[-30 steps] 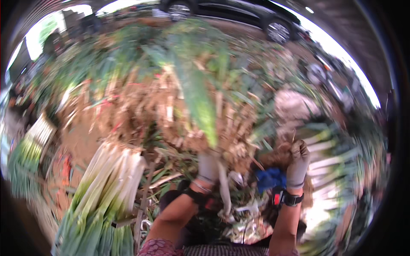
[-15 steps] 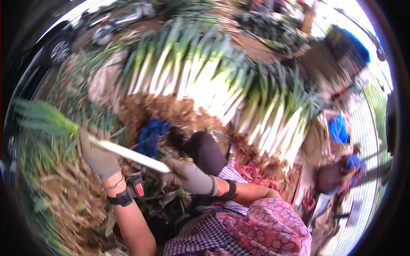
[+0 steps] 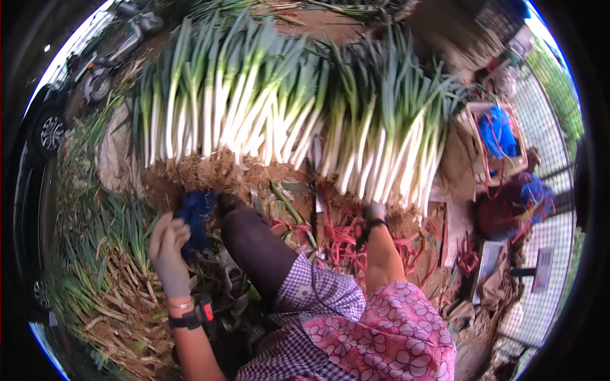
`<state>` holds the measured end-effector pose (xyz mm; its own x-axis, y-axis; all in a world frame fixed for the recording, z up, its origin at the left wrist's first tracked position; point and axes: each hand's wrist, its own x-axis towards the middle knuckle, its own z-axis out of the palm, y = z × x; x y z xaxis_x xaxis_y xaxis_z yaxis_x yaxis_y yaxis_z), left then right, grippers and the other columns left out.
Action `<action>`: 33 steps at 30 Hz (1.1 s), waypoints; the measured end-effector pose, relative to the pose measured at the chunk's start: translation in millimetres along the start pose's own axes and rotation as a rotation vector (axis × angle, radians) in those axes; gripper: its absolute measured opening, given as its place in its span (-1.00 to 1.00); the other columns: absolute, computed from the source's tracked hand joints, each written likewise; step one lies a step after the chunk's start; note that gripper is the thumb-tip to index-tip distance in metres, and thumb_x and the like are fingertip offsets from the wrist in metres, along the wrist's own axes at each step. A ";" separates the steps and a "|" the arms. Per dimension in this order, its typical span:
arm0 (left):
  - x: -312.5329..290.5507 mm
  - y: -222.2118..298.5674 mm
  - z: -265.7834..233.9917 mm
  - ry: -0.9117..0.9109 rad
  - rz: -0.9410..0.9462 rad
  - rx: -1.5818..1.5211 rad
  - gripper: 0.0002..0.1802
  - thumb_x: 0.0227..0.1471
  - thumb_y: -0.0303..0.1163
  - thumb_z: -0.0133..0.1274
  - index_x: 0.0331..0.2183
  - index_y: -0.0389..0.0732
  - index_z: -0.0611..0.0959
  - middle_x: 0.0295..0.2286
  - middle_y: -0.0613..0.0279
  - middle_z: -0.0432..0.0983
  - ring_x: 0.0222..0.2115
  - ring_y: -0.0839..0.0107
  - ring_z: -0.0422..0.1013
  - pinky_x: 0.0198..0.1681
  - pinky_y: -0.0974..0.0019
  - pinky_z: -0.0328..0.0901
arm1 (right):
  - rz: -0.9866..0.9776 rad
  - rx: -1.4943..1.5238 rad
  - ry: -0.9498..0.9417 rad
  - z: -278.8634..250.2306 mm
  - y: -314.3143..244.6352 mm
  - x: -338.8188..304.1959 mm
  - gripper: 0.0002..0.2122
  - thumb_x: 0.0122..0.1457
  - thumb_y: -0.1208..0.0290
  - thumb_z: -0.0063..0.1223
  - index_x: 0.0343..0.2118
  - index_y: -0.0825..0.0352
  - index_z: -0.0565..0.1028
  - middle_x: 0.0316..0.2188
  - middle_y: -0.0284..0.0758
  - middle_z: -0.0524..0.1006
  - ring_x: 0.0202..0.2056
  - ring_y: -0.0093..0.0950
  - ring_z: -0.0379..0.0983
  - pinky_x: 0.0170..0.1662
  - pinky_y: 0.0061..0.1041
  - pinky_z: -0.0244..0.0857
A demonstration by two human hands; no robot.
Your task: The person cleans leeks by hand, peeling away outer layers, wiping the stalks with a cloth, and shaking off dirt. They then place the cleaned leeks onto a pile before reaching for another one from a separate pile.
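My left hand (image 3: 170, 254), in a grey work glove, is raised beside the pile of untrimmed leeks (image 3: 121, 279) on the left. Its fingers are loosely bent and apart, with nothing in them. My right hand (image 3: 376, 211), also gloved, reaches forward to the root ends of the right-hand row of leeks (image 3: 387, 152). Its fingers are hidden among the roots and white stems, so its grip does not show. A second row of cleaned leeks (image 3: 235, 108) lies to the left of it, green leaves pointing away and brown roots toward me.
Red ties (image 3: 343, 247) are strewn near my knee. A blue cloth (image 3: 197, 216) lies by my foot. At the right stand a crate with a blue bag (image 3: 499, 133) and a dark red bundle (image 3: 511, 206). A car wheel (image 3: 52, 131) and motorbike (image 3: 98, 82) are far left.
The single leek held in both hands is no longer in them. My right hand has moved forward and right to the row; my left hand has drawn slightly down and right. The view has shifted.
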<state>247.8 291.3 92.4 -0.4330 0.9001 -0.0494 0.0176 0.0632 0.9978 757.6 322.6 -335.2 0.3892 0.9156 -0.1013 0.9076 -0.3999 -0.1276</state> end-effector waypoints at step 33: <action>-170.7 -106.0 -359.1 0.646 0.178 -0.305 -0.67 0.06 -0.43 0.03 -0.10 -0.31 0.53 -0.23 0.24 0.49 -0.20 0.50 0.36 -0.06 0.39 0.27 | -1.847 0.473 -0.562 -75.8 -865.7 -617.5 -0.37 0.11 0.22 0.08 0.19 0.41 0.16 0.04 0.07 0.36 0.00 -0.04 0.34 0.01 -0.29 0.26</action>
<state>-3.8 -23.9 10.6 -0.8932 0.4462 0.0560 -0.0734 -0.2675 0.9608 -256.5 106.7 -87.4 -0.9753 0.0820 0.2052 -0.0641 0.7836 -0.6180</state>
